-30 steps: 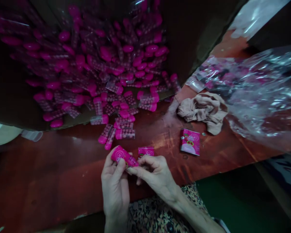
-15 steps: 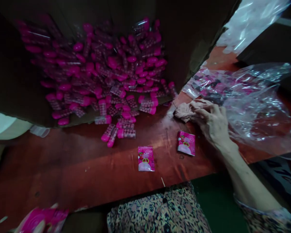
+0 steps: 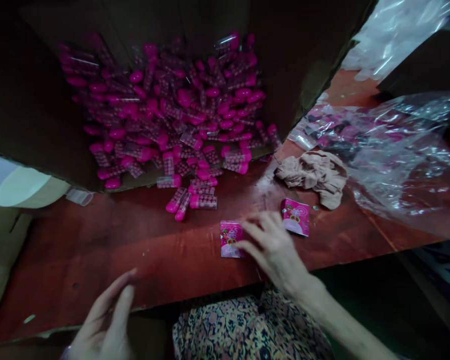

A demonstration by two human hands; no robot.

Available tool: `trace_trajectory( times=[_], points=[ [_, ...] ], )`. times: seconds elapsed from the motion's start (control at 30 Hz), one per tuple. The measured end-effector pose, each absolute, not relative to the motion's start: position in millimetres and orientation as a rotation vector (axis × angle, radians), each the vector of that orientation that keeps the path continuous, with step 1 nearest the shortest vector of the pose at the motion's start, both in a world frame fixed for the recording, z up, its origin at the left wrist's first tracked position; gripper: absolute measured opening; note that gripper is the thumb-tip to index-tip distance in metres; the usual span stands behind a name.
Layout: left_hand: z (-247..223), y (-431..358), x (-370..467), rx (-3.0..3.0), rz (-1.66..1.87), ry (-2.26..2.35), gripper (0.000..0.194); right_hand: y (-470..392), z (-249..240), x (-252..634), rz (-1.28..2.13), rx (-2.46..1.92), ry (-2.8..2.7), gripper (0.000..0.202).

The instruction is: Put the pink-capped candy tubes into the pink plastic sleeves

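Observation:
My right hand (image 3: 272,245) reaches over the reddish tabletop (image 3: 153,255), fingers apart, its fingertips at the right edge of a flat pink printed packet (image 3: 230,240). Whether they touch it I cannot tell. Just beyond the knuckles lies a second, thicker pink packet or small stack (image 3: 296,217). A crumpled beige cloth (image 3: 315,175) rests behind that. At the table's front edge my left hand (image 3: 108,320) hangs with thumb and forefinger apart, nothing between them. Several clear tubes with pink caps and small balls inside (image 3: 204,201) lie spilled at the mouth of a cardboard box.
The big cardboard box (image 3: 296,65) on its side holds a heap of pink-capped tubes (image 3: 183,100). Clear plastic bags (image 3: 401,160) with pink pieces spread at the right. A pale bowl (image 3: 30,187) and a small clear container (image 3: 79,196) stand left.
My right hand has let go of the cloth and moved left and nearer to the flat packet. My left hand has come into view without the pink packaging seen at lower left before.

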State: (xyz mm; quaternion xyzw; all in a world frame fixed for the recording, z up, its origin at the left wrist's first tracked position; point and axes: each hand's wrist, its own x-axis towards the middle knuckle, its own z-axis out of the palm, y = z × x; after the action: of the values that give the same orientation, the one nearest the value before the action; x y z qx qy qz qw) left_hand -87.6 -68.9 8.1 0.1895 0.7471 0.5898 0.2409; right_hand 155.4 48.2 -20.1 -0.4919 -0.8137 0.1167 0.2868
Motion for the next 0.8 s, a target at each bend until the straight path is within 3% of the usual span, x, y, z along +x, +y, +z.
trace_trajectory(
  times=[0.17, 0.57, 0.67, 0.8],
  points=[
    [4.7, -38.3, -47.1, 0.669, 1.441, 1.918, 0.02, 28.2, -45.6, 128.3, 0.456, -1.377, -2.064, 0.006],
    [3.2, -4.7, -8.9, 0.876, 1.124, 1.551, 0.021, 18.8, -26.9, 130.6, 0.297, -1.048, -1.994, 0.016],
    [1.1, 4.6, -2.8, 0.66, 1.217, 1.385, 0.015, 16.2, -23.1, 126.9, 0.436, -1.004, -1.913, 0.024],
    [-1.6, 11.0, -0.3, 0.419, 1.354, 1.362, 0.012, 16.0, -20.6, 121.4, 0.914, -1.205, -1.582, 0.055]
  ],
)
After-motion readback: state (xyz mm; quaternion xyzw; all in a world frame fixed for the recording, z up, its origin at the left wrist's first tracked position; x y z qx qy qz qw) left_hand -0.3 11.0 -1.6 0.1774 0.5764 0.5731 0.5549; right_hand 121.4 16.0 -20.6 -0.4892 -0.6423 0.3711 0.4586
